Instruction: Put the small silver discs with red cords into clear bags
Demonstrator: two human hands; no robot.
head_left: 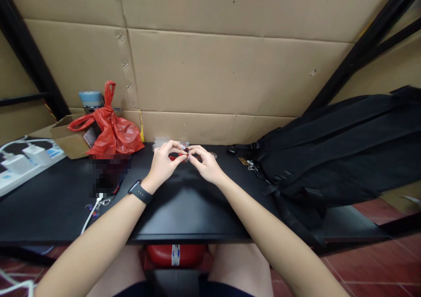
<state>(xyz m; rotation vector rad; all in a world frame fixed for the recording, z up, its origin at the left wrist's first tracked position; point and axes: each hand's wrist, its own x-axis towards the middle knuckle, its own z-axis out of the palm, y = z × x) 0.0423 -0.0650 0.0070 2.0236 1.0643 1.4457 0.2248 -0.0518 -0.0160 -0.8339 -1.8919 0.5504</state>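
Note:
My left hand (164,157) and my right hand (208,165) meet above the black table, fingertips nearly touching. Between them is a small red item (177,157) with a dark part near the fingertips; its kind is too small to make out. Thumb and fingers of the left hand pinch it, and the right hand's fingers close on its other end. Just behind the left hand lie clear plastic bags (159,143). Partly hidden by the right hand is a small round object (213,155).
On the left stand a red plastic bag (115,132), a cardboard box (70,139), a blue-lidded container (91,98) and a white power strip (31,167) with chargers. A white cable (90,218) crosses the table (194,209). A black backpack (342,148) lies right, near keys (252,166). Cardboard (210,73) walls the back.

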